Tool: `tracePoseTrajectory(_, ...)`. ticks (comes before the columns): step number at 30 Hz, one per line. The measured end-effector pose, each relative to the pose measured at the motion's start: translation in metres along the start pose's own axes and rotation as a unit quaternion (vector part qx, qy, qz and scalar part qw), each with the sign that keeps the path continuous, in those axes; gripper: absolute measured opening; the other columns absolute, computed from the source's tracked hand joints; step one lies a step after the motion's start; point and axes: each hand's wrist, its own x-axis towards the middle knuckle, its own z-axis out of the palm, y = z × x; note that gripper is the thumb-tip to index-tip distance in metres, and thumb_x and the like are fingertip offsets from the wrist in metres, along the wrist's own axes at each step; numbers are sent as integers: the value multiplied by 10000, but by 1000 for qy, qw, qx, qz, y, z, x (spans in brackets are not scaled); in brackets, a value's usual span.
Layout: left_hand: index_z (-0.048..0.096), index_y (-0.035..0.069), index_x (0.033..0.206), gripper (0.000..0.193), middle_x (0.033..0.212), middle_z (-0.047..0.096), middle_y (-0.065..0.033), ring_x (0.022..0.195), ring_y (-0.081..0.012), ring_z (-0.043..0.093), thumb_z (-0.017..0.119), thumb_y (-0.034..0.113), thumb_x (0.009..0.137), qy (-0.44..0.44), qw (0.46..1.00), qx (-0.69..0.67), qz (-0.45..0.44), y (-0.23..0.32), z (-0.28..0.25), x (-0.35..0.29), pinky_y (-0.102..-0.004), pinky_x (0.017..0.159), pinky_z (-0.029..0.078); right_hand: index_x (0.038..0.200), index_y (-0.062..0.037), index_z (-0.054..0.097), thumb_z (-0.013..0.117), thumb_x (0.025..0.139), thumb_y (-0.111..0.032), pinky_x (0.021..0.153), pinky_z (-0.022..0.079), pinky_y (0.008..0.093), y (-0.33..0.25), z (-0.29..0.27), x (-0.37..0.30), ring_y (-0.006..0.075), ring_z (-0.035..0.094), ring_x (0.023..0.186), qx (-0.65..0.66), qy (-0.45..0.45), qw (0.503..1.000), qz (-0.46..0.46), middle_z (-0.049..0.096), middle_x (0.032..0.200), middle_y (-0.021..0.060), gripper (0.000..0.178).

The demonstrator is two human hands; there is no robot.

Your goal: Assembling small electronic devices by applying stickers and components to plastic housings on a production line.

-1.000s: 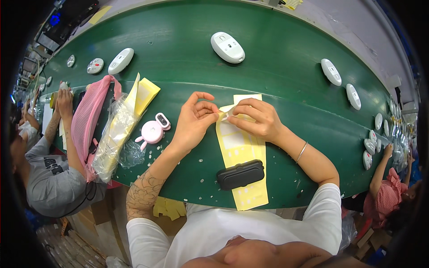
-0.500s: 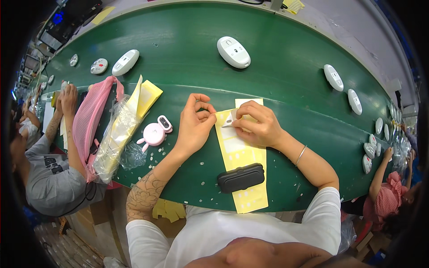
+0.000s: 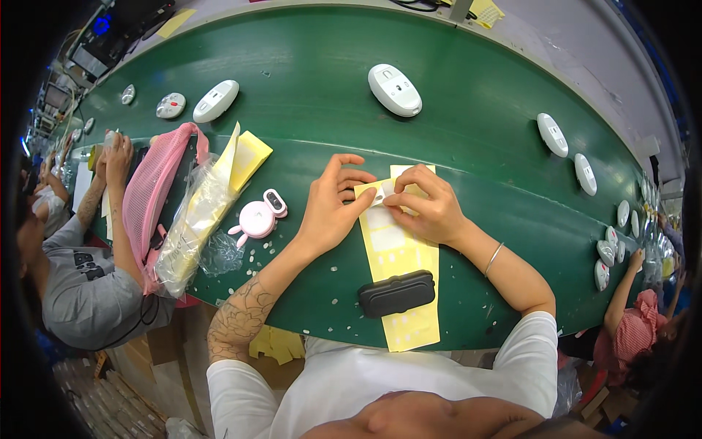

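Both of my hands meet over the top end of a yellow backing sheet [image 3: 380, 263] with white labels on it. A small white sticker [image 3: 381, 193] with a dark oval spot is between them. My right hand [image 3: 431, 206], closed in a pinch, holds the sticker by its right side. At its left edge is the thumb of my left hand [image 3: 333, 208], while the index finger is raised and the others curl; the fingertips behind the sticker are partly hidden. A black oblong case [image 3: 396, 293] lies across the sheet nearer to me.
White computer mice [image 3: 395, 90] lie upside down along the green belt [image 3: 307, 80]. On the left are a pink rabbit-shaped gadget [image 3: 257, 219], a plastic bag of yellow sheets [image 3: 191, 238] and a pink mesh pouch [image 3: 151, 186]. Co-workers sit at both sides.
My left hand has moved right, its thumb from the sheet's corner to the white sticker. My right hand still pinches the sticker. The whole view has shifted slightly.
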Motion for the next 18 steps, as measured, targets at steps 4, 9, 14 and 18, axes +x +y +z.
tracePoseTrajectory(4,432,-11,1165,376,935,642,-117,771,-67,589,640,29,855,-9,1000,-10,-24,0,0,1,-179,641,466,792,-82,686,762,564,14,607,492,324,0,0,0,220,574,722,-4,-3,1000,-2,553,833,41,259)
tracePoseTrajectory(9,431,-7,1158,386,877,661,-108,746,-66,595,656,24,845,-5,999,6,-33,0,0,1,-178,642,467,807,-85,692,773,579,-19,608,492,323,0,1,0,217,572,728,-15,-7,1000,-5,556,838,38,250)
tracePoseTrajectory(14,426,-6,1152,390,870,664,-116,743,-70,604,655,6,837,-1,999,-10,-42,-3,0,3,-178,647,470,816,-88,698,770,582,-23,608,493,321,1,0,-1,215,574,735,-13,-10,1000,-7,557,841,38,253)
tracePoseTrajectory(18,441,-31,1118,366,831,674,-130,678,-66,603,655,14,825,17,998,-50,-19,-6,0,4,-194,570,462,817,-91,700,769,578,-19,606,493,320,-1,0,-1,215,576,738,-15,-10,1000,-3,558,842,37,259)
